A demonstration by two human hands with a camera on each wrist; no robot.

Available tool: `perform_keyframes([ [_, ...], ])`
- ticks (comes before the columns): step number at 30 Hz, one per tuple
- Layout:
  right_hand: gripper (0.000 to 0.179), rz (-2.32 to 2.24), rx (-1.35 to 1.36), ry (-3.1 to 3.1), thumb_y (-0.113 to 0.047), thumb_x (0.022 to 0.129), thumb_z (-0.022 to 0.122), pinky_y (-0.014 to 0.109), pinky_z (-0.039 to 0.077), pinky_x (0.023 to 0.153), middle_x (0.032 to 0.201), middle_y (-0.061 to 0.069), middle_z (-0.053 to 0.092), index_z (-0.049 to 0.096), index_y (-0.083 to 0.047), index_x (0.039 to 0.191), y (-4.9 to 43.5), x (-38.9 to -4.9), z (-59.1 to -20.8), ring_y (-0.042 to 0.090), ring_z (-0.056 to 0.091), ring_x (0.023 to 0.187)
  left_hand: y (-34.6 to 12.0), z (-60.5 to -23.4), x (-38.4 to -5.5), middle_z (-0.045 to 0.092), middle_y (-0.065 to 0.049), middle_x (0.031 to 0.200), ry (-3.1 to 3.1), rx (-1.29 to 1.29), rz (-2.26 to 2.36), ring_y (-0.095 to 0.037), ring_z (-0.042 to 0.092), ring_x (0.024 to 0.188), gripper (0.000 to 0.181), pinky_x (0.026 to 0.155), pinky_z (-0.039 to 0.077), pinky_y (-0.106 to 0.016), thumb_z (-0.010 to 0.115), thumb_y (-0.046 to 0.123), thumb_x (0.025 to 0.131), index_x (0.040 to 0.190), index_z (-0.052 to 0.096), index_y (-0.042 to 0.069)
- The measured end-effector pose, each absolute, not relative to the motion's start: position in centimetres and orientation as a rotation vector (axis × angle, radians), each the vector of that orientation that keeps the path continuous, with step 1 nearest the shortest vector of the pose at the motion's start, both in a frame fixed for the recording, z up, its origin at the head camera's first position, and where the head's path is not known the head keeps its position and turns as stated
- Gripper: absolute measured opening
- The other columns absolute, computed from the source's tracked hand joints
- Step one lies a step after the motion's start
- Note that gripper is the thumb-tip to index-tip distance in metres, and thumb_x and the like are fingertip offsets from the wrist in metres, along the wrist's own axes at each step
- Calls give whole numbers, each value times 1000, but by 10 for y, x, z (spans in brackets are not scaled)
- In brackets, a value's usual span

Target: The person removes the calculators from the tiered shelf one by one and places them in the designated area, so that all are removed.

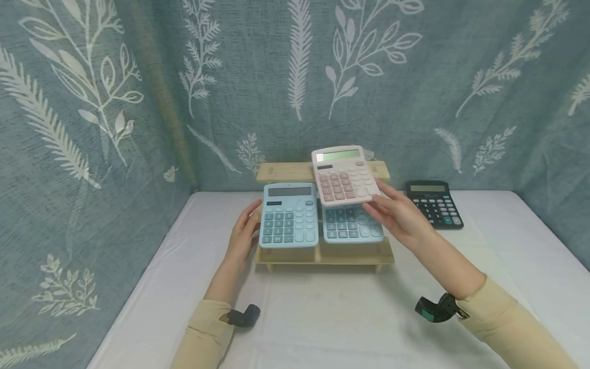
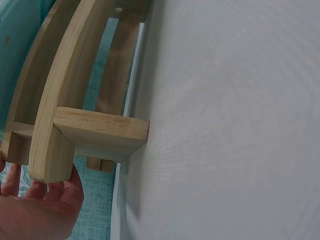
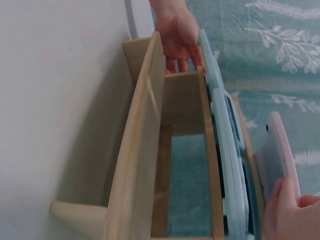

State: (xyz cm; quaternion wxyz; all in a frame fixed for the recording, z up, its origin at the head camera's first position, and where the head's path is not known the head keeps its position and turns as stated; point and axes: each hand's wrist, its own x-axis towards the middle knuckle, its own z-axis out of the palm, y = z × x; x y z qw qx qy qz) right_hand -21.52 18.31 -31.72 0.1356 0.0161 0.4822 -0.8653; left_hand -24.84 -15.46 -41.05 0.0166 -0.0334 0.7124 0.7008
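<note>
A pink calculator (image 1: 343, 177), screen at its top, is held up by my right hand (image 1: 401, 212), which pinches its lower right corner between thumb and fingers. Two light blue calculators lean on a two-tier wooden rack (image 1: 322, 256): the left blue calculator (image 1: 289, 215) shows whole, while the pink one overlaps the upper part of the right blue calculator (image 1: 352, 225). My left hand (image 1: 241, 233) holds the rack at its left end, beside the left blue calculator. In the left wrist view its fingers (image 2: 72, 192) bend against the wooden end piece, fingertips partly hidden.
A black calculator (image 1: 434, 205) stands at the back right, partly behind my right hand. The white-covered table (image 1: 322, 318) meets a leaf-patterned blue-green curtain (image 1: 258, 66) at the back and sides. A dark wrist device (image 1: 435, 309) sits on my right sleeve.
</note>
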Motion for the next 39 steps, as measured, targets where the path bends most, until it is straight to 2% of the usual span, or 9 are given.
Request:
perform_keyframes([
  [7, 63, -2540, 60, 1413, -2, 102, 45, 23, 44, 96, 146, 10, 33, 18, -16, 157, 199, -205, -322, 9, 62, 106, -155, -412, -249, 53, -3, 136, 2216, -101, 2189, -19, 52, 116, 46, 99, 41, -41, 43, 45, 103, 147, 42, 32],
  [13, 64, -2559, 54, 1448, -5, 102, 47, 22, 44, 97, 146, 6, 32, 16, -16, 157, 212, -197, -325, 9, 58, 110, -155, -413, -250, 52, -2, 138, 2212, -100, 2184, -19, 51, 117, 46, 100, 41, -40, 42, 44, 103, 148, 40, 33],
  [22, 65, -2615, -24, 1431, -8, 103, 48, 23, 44, 97, 136, 3, 42, 13, -13, 157, 235, -187, -331, 11, 57, 113, -155, -411, -249, 50, -3, 141, 2218, -92, 2176, -20, 49, 121, 47, 101, 40, -42, 41, 44, 104, 149, 38, 32],
  [30, 70, -2713, -68, 1319, -5, 102, 48, 24, 47, 94, 128, 2, 52, 6, -12, 157, 255, -182, -344, 12, 59, 110, -155, -414, -252, 52, 0, 139, 2232, -117, 2174, -18, 51, 120, 48, 98, 42, -39, 43, 49, 102, 147, 40, 35],
  [39, 74, -2806, -98, 1202, -2, 102, 46, 26, 48, 93, 120, 4, 62, -3, -13, 157, 280, -174, -353, 16, 62, 108, -154, -412, -250, 51, -1, 140, 2218, -118, 2183, -19, 49, 121, 46, 101, 39, -42, 41, 45, 103, 148, 39, 34],
])
